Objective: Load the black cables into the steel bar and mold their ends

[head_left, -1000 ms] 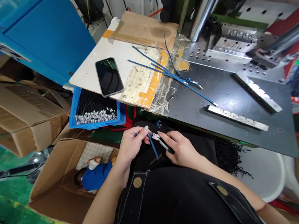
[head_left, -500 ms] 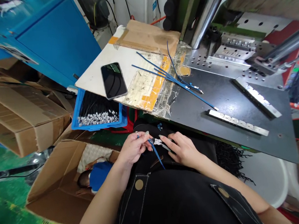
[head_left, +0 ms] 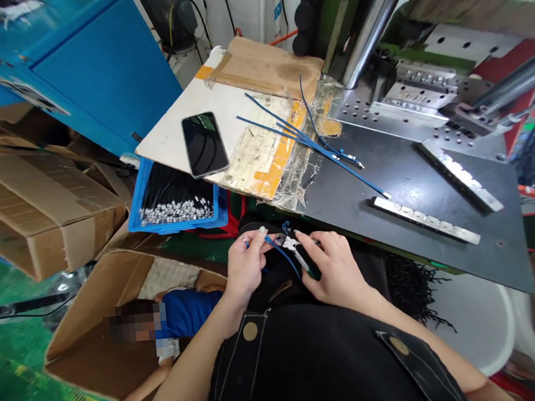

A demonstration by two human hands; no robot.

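Note:
Above my lap, my left hand (head_left: 245, 265) pinches a blue cable (head_left: 287, 258) between thumb and fingers, and its loose part bends down to the right. My right hand (head_left: 336, 263) is closed around a pair of pliers (head_left: 300, 257) with a metal head and dark handles. The jaws point left, close to the cable by my left fingertips; I cannot tell whether they touch it. Small blue bits (head_left: 286, 226) lie on the dark cloth just beyond the pliers. Several more blue cables (head_left: 312, 142) with metal ends lie across the table.
On the table are a phone (head_left: 205, 143) and two slotted metal bars (head_left: 426, 219), (head_left: 459, 174); a press (head_left: 420, 96) stands behind. A blue bin (head_left: 180, 227) holds black cables with metal ends. Left, a person in blue (head_left: 186, 312) is inside a cardboard box (head_left: 78, 342), one arm reaching out.
The pliers have swung so their handles show more, and both hands have shifted slightly right. In the box, the person has moved, and an arm now extends over the edge toward the floor.

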